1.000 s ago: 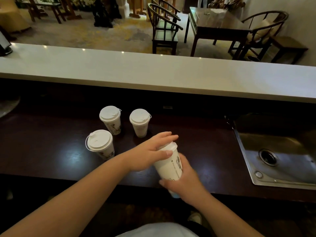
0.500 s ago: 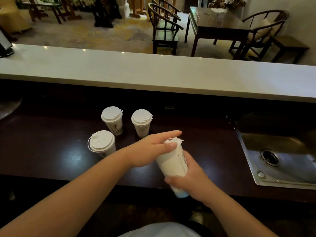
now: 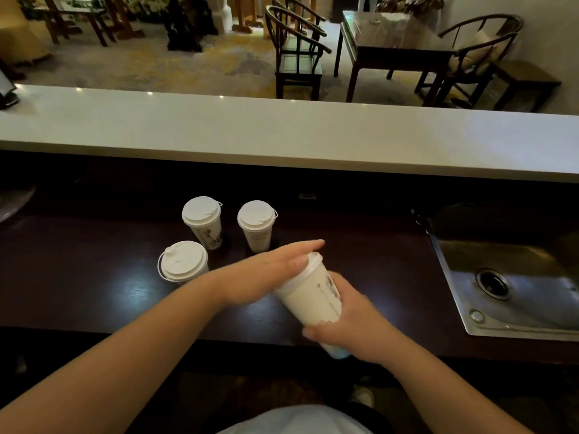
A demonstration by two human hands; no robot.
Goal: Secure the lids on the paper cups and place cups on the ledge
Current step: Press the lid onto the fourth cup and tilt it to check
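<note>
White paper cup w/ plastic lid (image 3: 308, 296) tilted above dark wood counter (image 3: 94, 277), gripped low by right hand (image 3: 351, 327); left hand (image 3: 269, 274) flat, pressing lid. Risk: uneven press pops rim, crushes wall, spills. White ledge (image 3: 282, 136) bare.

We see a steel sink (image 3: 507, 286) set into the dark counter (image 3: 78, 277). Beyond the sink stand a wooden table (image 3: 391, 48) and dark armchairs (image 3: 297, 51) on patterned carpet (image 3: 150, 64).
</note>
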